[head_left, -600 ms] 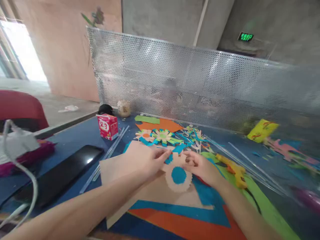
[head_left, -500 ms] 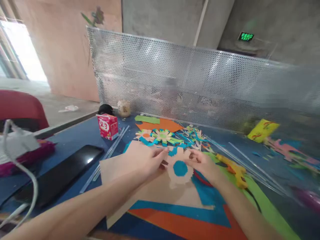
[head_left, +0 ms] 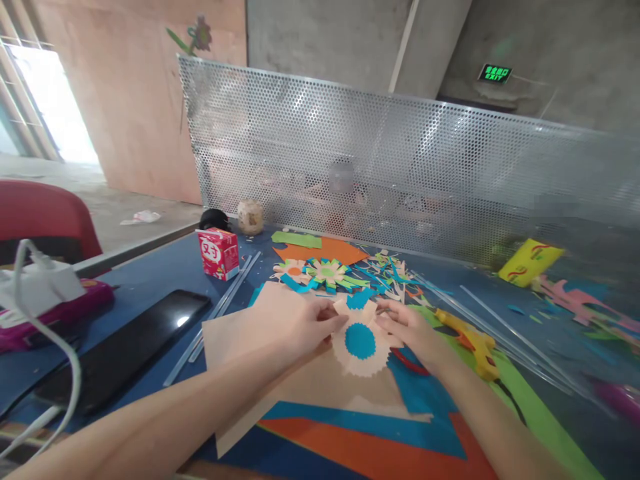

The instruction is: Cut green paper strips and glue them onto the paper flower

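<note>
A beige foam flower point(head_left: 361, 347) with a round blue centre and toothed petals is held just above the table, both my hands on it. My left hand point(head_left: 306, 325) pinches its upper left edge between thumb and fingers. My right hand point(head_left: 406, 327) grips its right edge. Under the flower lie a beige foam sheet point(head_left: 260, 327), a blue sheet point(head_left: 415, 393) and an orange sheet point(head_left: 380, 450). Several finished foam flowers point(head_left: 325, 273) in beige, green and blue lie just beyond my hands.
A yellow glue gun point(head_left: 473, 342) lies right of my right hand, beside several clear glue sticks point(head_left: 505, 327). A red carton point(head_left: 217, 252), a black phone point(head_left: 131, 343) and a white charger point(head_left: 37, 283) sit at the left. A perforated metal screen point(head_left: 400, 167) walls the table's far edge.
The flower has turned and shifted slightly in my hands, with both hands regripping its edges. The view has steadied and moved a little.
</note>
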The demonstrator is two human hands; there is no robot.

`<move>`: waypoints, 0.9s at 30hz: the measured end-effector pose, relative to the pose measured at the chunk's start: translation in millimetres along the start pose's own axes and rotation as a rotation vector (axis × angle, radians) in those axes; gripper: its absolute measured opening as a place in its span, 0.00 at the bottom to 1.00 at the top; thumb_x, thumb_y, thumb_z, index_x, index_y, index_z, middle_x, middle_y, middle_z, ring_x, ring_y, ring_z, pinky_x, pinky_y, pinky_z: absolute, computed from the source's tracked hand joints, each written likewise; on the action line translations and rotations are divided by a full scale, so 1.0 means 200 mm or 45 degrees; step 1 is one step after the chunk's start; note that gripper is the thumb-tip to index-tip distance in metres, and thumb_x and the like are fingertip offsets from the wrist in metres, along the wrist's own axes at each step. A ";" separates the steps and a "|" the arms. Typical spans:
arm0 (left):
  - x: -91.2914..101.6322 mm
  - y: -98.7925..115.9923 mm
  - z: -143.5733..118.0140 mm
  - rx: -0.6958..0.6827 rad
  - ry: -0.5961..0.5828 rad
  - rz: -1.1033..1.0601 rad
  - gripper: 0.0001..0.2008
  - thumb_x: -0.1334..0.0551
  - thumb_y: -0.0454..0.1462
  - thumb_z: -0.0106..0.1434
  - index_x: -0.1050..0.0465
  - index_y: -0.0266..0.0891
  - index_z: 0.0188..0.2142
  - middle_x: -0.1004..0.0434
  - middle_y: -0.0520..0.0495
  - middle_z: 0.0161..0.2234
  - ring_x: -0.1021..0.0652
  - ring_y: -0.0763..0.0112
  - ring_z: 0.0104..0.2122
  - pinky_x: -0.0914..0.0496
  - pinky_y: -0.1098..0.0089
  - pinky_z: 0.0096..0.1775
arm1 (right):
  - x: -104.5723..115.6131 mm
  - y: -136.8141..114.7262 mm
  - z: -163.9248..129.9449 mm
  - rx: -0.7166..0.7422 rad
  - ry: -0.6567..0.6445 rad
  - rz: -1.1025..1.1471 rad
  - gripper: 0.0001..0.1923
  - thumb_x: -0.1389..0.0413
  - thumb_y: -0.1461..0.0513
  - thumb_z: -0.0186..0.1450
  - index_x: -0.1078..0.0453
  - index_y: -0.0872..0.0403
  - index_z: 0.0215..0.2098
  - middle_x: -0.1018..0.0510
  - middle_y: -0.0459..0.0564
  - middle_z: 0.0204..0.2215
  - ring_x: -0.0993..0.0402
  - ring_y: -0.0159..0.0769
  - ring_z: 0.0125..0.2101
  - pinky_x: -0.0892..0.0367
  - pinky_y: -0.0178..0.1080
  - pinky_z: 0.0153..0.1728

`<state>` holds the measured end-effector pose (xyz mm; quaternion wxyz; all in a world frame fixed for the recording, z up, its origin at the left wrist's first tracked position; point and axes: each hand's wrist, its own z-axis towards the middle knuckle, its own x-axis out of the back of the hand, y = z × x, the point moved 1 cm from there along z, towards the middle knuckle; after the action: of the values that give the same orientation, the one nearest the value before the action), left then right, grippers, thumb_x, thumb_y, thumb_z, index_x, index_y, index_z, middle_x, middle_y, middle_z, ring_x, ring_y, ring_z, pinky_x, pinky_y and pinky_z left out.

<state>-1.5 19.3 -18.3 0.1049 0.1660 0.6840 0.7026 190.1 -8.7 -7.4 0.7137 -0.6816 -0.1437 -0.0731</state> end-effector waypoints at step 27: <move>0.02 0.01 0.03 -0.205 0.230 -0.065 0.17 0.36 0.47 0.46 0.34 0.35 0.22 0.36 0.55 0.18 0.37 0.79 0.19 0.44 0.75 0.23 | 0.00 0.02 -0.02 -0.070 -0.218 -0.029 0.24 0.41 0.51 0.55 0.40 0.55 0.43 0.33 0.41 0.21 0.42 0.26 0.16 0.47 0.30 0.14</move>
<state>-2.8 27.0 -15.7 0.0736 0.0757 0.6359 0.7645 191.2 -13.4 -10.7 0.6790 -0.7030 -0.2099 -0.0265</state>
